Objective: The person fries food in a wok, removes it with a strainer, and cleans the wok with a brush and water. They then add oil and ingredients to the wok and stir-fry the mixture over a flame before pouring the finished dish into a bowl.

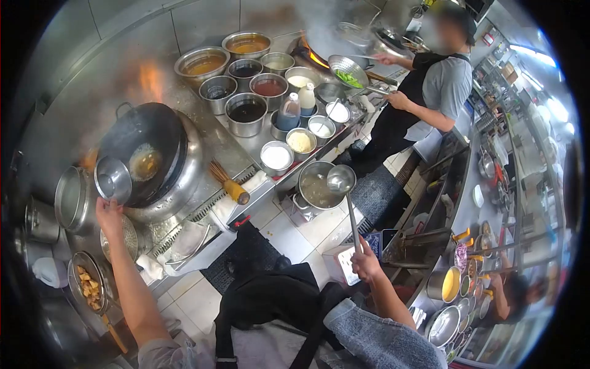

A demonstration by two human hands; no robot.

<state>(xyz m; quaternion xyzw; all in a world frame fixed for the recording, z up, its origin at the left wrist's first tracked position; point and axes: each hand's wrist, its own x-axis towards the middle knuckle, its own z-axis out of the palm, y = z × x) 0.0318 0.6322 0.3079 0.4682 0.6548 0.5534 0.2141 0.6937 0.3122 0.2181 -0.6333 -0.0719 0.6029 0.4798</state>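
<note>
My left hand (pixel 110 215) grips the rim of a small metal bowl (pixel 113 178), held tilted over the near left side of a black wok (pixel 123 132). A small pool of yellowish-brown liquid (pixel 145 162) lies in the wok, and flame (pixel 149 80) rises behind it. In my right hand (pixel 367 263) is the handle of a long metal ladle (pixel 353 215). The ladle's round head is over the right edge of a pot of cloudy liquid (pixel 316 184). Whether the head touches the pot is unclear.
Several metal pots of sauces (pixel 246 114) and seasonings stand right of the wok. A bamboo brush (pixel 235 189) lies on the counter edge. A strainer of fried pieces (pixel 90 286) sits at lower left. A co-worker (pixel 424 92) holds a perforated ladle with greens (pixel 349 77) near another burner.
</note>
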